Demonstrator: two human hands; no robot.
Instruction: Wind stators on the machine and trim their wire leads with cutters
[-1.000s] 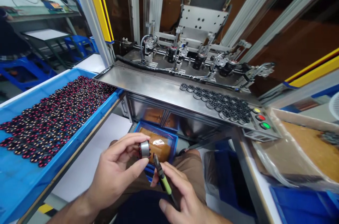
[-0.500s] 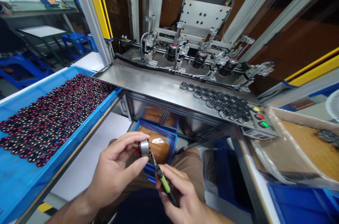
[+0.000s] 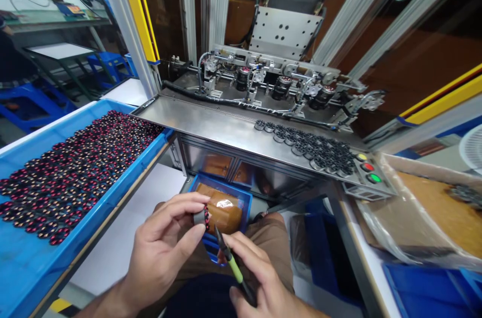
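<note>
Between the thumb and fingers of my left hand (image 3: 169, 243) is a small wound motor stator (image 3: 200, 216), grey around its side, with its dark red windings facing right. My right hand (image 3: 256, 273) grips pliers (image 3: 234, 265) with green and black handles and a dark pointed nose. The nose points up toward the stator, a small gap to its right. Part of the handles is hidden by my fingers. Beneath both hands a blue bin (image 3: 246, 207) holds a brown, plastic-wrapped block.
At left, a blue tray (image 3: 30, 265) holds many wound stators. A metal ledge (image 3: 196, 122) carries rows of unwound cores (image 3: 316, 147) at right. Behind it stands a winding machine (image 3: 282, 87). Push buttons (image 3: 368, 167) and a plastic-lined box (image 3: 433, 207) are at right.
The stator has turned in my left hand, so its windings now face right. The pliers' nose has drawn back from it. Arms on the machine behind have shifted.
</note>
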